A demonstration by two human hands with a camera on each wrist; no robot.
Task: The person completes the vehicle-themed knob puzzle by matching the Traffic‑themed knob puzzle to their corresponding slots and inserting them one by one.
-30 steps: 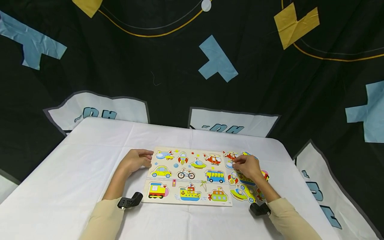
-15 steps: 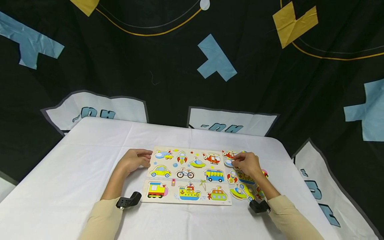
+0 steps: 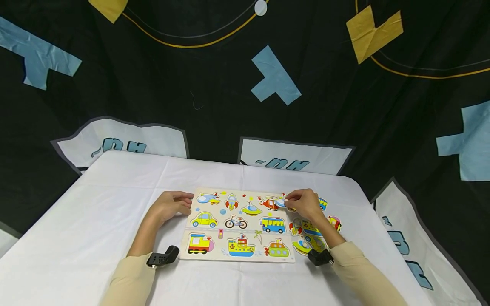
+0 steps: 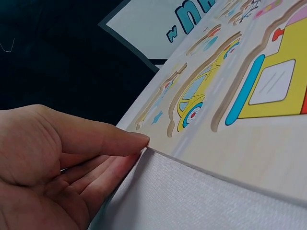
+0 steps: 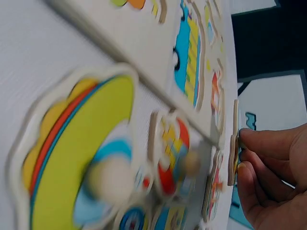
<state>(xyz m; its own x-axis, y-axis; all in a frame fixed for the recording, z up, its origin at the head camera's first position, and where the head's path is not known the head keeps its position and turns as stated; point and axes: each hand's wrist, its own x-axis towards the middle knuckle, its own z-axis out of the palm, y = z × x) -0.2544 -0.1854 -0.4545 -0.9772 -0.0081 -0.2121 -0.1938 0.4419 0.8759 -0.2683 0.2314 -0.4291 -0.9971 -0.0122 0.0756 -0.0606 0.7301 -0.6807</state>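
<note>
A wooden puzzle board (image 3: 220,251) with vehicle-shaped recesses lies flat on the white table. Beside its left edge is my left hand (image 3: 166,207), fingers fairly straight; in the left wrist view the thumb tip (image 4: 139,139) touches the edge. My right hand (image 3: 307,205) pinches an airplane puzzle piece (image 3: 280,203) between thumb and fingers, over the board's upper right corner by the helicopter recess (image 3: 269,204). In the right wrist view the airplane piece (image 5: 233,160) shows edge-on, raised above the other pieces.
Right of the board lie several knobbed pieces: a rocket (image 3: 295,227), a flying saucer (image 3: 301,246), a ship (image 3: 311,228), a train (image 3: 334,223) and a bus (image 3: 323,204). My right forearm covers part of this pile. A dark curtain (image 3: 214,97) hangs behind the table.
My right hand has lifted the airplane piece off the pile and moved it left over the board's corner. My left hand stays at the left edge.
</note>
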